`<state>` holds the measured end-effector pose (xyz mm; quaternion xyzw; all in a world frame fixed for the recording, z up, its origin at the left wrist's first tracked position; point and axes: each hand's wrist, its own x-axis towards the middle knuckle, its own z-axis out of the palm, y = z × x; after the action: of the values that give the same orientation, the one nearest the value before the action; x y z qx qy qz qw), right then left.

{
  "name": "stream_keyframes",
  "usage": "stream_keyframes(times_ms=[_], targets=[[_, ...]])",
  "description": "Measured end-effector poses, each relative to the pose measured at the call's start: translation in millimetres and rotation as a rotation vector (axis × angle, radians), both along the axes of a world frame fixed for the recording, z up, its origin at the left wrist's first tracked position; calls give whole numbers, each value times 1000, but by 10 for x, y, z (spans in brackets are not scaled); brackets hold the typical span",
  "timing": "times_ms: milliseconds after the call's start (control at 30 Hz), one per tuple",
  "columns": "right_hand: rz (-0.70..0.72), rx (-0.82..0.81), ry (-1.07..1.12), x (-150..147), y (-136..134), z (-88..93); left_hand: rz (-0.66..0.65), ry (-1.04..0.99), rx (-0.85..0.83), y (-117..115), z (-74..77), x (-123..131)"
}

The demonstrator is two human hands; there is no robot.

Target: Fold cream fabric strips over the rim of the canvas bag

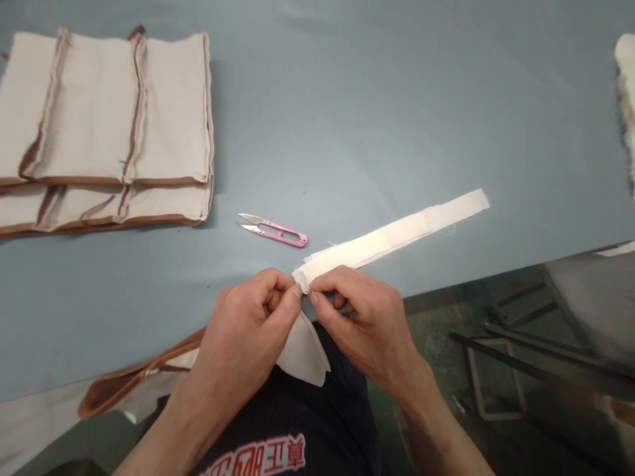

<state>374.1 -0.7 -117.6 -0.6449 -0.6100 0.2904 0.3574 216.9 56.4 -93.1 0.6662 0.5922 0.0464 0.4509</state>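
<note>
Close together at the table's near edge, my left hand (253, 330) and my right hand (370, 324) both pinch the near end of a white fabric strip (387, 238). The strip, several layers by its uneven edges, runs away to the upper right across the table. Thumb and forefinger of each hand are closed on the cloth, and a small folded bit shows between the fingertips. Below my hands a white cloth flap (303, 350) hangs over my lap; whether it joins the strip I cannot tell. Pink thread snips (280, 233) lie just beyond my left hand, blades pointing left.
Stacked cream cloth pieces (94, 106) with brown-bound edges lie at the upper left of the blue-grey table (397, 119). A brown-edged cloth piece (143, 370) hangs at the near edge, left of my forearm. Off the table to the right stands a metal frame (496, 377).
</note>
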Motion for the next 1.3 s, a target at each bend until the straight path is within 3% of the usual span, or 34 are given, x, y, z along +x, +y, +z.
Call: stream_keyframes(times_ms=[267,567,733,833,933,1067,1167,1300], targets=[[-145,1,32,-57,0,-48,-20,55,85,-5,25,35],[-265,-65,325,-19,17,-58,-48,152,184,-25,18,79],[-266,-79,338,-13,8,-70,30,48,204,-83,0,19],[-243,-64,254,-28,-9,-67,85,-50,300,-212,-43,-69],[-220,-45,156,-47,-23,-66,-91,-12,417,-329,-87,-119],[-221,-26,115,-48,-25,-71,-355,254,420,-312,-58,-65],[-203,-19,107,-34,-17,-69,-438,400,363,-227,14,1],[-188,-30,85,-33,-13,-54,-479,439,344,-184,62,31]])
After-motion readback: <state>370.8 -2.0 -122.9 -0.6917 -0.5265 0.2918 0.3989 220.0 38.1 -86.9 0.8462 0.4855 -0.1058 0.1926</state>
